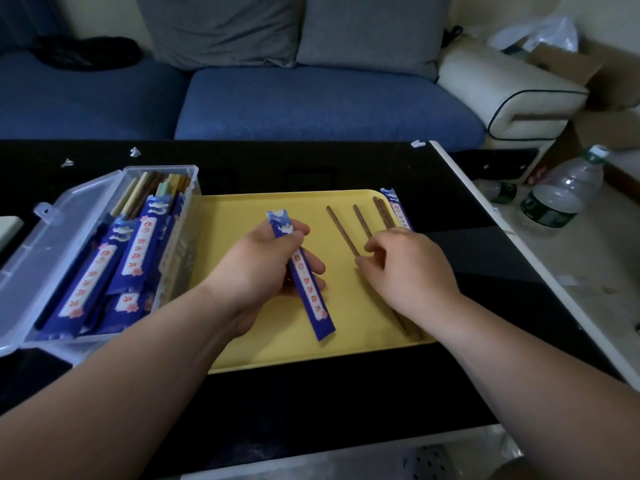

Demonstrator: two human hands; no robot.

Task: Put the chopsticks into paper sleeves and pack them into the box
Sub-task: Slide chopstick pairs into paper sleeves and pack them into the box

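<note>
My left hand grips a blue paper sleeve over the yellow tray; its lower end sticks out toward me. My right hand reaches down with curled fingers onto brown chopsticks lying on the tray's right half; its fingertips touch the ends of two of them, and whether they pinch one I cannot tell. Another blue sleeve lies at the tray's far right edge beside a further pair of chopsticks. The clear plastic box stands open at the left, holding several sleeved chopsticks.
The tray and box sit on a black table. A blue sofa lies beyond it. Plastic water bottles stand on the floor at the right. The box's lid lies open to the left.
</note>
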